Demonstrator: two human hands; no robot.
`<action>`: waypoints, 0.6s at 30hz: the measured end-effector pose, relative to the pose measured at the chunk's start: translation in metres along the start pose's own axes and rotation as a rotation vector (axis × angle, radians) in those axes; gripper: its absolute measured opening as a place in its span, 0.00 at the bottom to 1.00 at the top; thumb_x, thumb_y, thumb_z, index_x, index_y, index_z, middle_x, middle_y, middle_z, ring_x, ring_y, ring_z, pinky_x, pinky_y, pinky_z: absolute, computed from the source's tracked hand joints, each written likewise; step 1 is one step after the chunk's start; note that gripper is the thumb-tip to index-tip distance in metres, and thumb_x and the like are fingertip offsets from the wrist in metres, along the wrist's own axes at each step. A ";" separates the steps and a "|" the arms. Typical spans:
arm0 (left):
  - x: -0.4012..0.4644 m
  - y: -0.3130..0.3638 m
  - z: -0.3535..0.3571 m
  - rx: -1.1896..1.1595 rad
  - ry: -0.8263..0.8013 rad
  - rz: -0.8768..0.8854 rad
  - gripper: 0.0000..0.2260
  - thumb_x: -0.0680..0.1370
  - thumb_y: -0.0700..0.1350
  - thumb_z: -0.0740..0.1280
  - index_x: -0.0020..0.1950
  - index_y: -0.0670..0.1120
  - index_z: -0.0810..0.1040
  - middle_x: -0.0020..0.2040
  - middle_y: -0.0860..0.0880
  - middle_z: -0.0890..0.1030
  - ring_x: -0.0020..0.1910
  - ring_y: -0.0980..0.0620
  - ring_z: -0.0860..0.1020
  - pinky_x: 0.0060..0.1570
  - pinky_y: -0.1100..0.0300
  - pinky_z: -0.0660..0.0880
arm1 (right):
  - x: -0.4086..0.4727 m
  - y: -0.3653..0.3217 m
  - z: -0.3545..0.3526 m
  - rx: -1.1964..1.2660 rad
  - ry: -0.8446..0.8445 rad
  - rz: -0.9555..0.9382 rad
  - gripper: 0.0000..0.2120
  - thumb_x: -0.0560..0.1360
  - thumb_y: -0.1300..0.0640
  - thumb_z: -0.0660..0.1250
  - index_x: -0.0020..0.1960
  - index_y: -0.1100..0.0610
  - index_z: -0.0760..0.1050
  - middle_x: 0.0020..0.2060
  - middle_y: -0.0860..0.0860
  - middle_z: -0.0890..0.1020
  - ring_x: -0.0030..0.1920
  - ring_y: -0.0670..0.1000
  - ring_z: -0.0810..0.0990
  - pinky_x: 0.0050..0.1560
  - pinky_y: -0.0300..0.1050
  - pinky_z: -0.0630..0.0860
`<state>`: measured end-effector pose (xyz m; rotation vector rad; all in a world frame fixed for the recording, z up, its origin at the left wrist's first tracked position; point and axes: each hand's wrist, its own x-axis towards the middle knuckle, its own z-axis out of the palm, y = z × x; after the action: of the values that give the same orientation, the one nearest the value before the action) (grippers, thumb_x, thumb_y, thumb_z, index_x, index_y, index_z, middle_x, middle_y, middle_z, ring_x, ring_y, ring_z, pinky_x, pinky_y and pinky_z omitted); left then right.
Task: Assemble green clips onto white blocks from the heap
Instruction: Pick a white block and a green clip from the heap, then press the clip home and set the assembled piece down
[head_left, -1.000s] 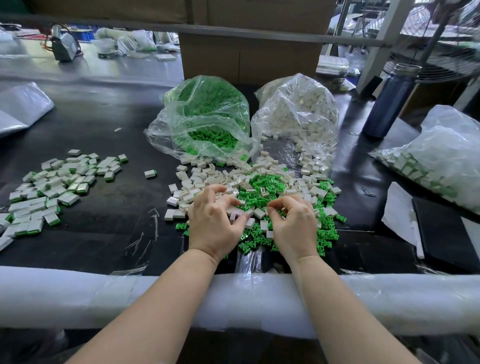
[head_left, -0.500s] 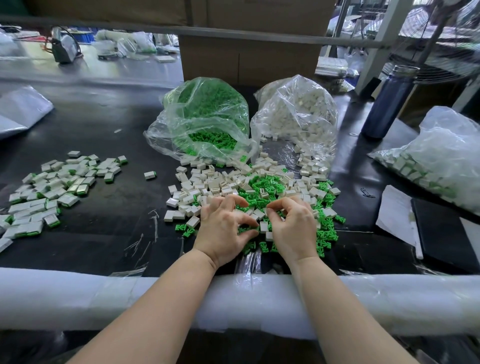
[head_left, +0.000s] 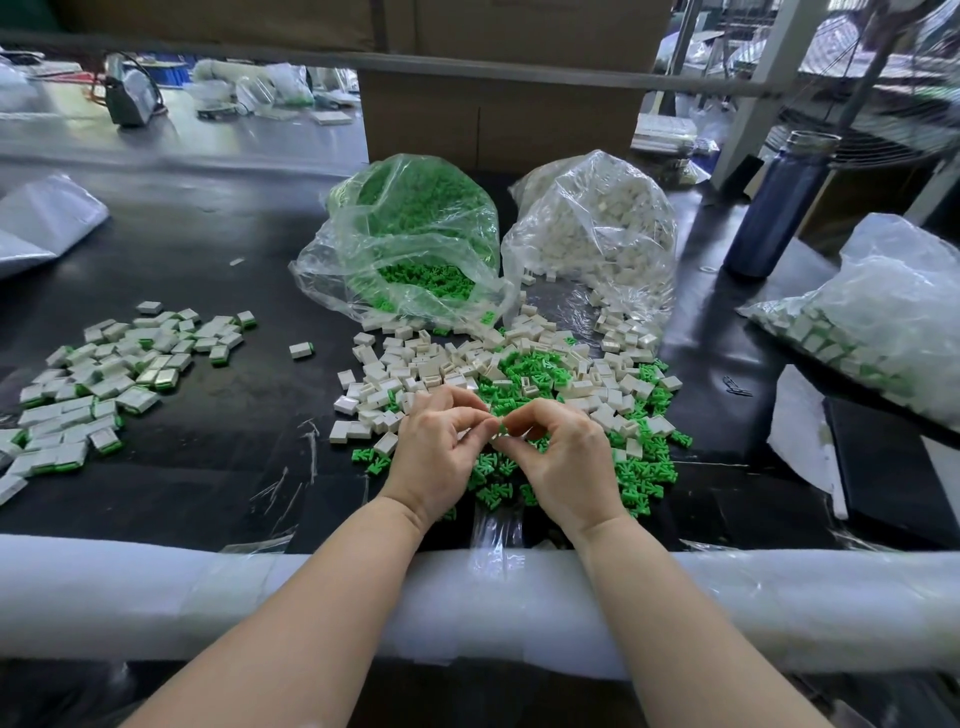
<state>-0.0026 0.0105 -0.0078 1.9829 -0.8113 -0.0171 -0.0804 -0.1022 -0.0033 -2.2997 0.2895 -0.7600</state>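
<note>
Two bare hands are held close together above the near edge of the mixed heap (head_left: 519, 384), with the fingertips meeting over it. At the far left of the black table (head_left: 208, 260), a spread of finished blocks (head_left: 104, 374) is laid flat, each white with a green edge showing; one more finished block (head_left: 301, 349) is set apart between that spread and the heap. The left hand (head_left: 441, 452) is curled, thumb and forefinger brought together at the meeting point; what is held between them cannot be told. A small green clip (head_left: 502, 429) is seen just between the two hands, pinched by the curled right hand (head_left: 563, 457). The long axis and heading of this clip cannot be told, since most of it is hidden by the fingers. Loose white blocks (head_left: 415, 371) are scattered in the far part of the heap and loose green clips (head_left: 644, 475) in the near and right part, lying at mixed angles. Behind the heap, a bag of green clips (head_left: 415, 239) is placed left of a bag of white blocks (head_left: 597, 234), both open toward the heap. A dark blue bottle (head_left: 779, 208) is stood upright farther right, and a filled clear bag (head_left: 872, 322) is laid at the right edge.
</note>
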 end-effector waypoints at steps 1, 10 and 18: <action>0.000 0.001 0.000 -0.009 -0.008 0.005 0.07 0.76 0.42 0.67 0.48 0.41 0.83 0.46 0.54 0.74 0.54 0.47 0.71 0.55 0.44 0.71 | 0.000 0.000 0.000 0.005 0.001 0.003 0.06 0.69 0.57 0.75 0.41 0.58 0.80 0.37 0.49 0.82 0.40 0.52 0.78 0.46 0.54 0.75; -0.001 0.000 0.004 0.162 0.013 0.051 0.08 0.76 0.44 0.67 0.52 0.47 0.83 0.47 0.55 0.75 0.55 0.50 0.68 0.60 0.54 0.64 | 0.002 0.003 -0.001 0.067 0.114 0.115 0.05 0.70 0.61 0.71 0.40 0.58 0.75 0.35 0.50 0.79 0.38 0.51 0.78 0.42 0.50 0.76; 0.000 -0.008 0.010 0.388 0.039 0.086 0.11 0.76 0.48 0.66 0.56 0.48 0.81 0.49 0.51 0.75 0.53 0.50 0.67 0.58 0.57 0.64 | 0.002 0.009 -0.001 0.091 0.118 0.144 0.03 0.73 0.63 0.69 0.43 0.58 0.75 0.36 0.50 0.78 0.37 0.50 0.75 0.41 0.49 0.75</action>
<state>-0.0017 0.0050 -0.0195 2.2986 -0.9267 0.2460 -0.0794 -0.1102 -0.0075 -2.1272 0.4597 -0.8195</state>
